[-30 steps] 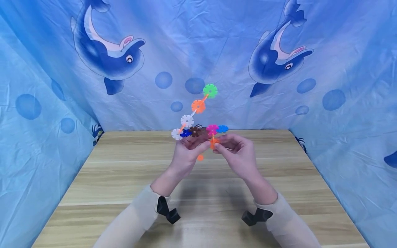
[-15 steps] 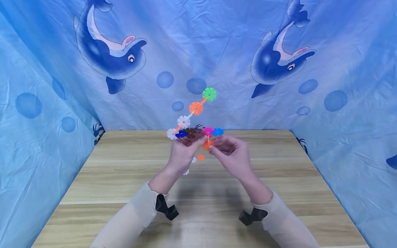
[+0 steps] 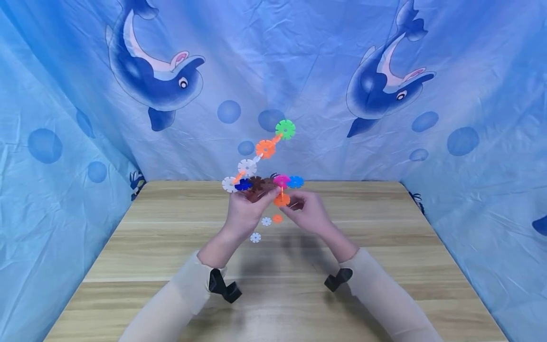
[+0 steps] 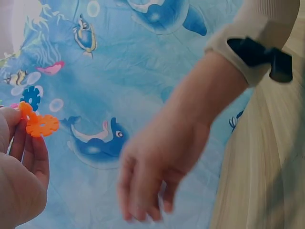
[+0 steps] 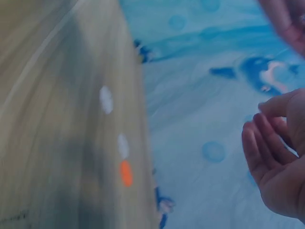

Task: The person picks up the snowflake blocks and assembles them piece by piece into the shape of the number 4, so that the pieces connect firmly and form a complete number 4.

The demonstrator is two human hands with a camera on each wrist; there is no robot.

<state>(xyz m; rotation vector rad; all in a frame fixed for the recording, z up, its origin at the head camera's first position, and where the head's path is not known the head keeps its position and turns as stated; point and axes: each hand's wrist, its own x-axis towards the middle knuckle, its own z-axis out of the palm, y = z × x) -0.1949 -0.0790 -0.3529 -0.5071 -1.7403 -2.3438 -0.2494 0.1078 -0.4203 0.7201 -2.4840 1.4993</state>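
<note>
My left hand (image 3: pixel 243 211) grips a chain of linked plastic snowflake discs (image 3: pixel 266 149) above the table, thumb on top. White, orange and green discs slant up from its left end. Dark blue, brown, pink and light blue ones run along the row, partly hidden by the fingers. An orange disc (image 4: pixel 43 126) joined by an orange link projects from the chain. To the right of that disc is my right hand (image 3: pixel 309 213), its fingers loosely bent. The left wrist view shows this right hand (image 4: pixel 157 162) apart from the chain, holding nothing and slightly blurred.
Loose on the wooden table (image 3: pixel 171 266) below the hands lie an orange disc (image 3: pixel 277 218), a white disc (image 3: pixel 266 221) and another white disc (image 3: pixel 255 237). A blue dolphin-print cloth (image 3: pixel 299 57) hangs behind the table and along both sides.
My right hand has let go of the projecting orange disc and drawn slightly away. The left hand and chain have shifted a little left, so the loose discs on the table now show fully.
</note>
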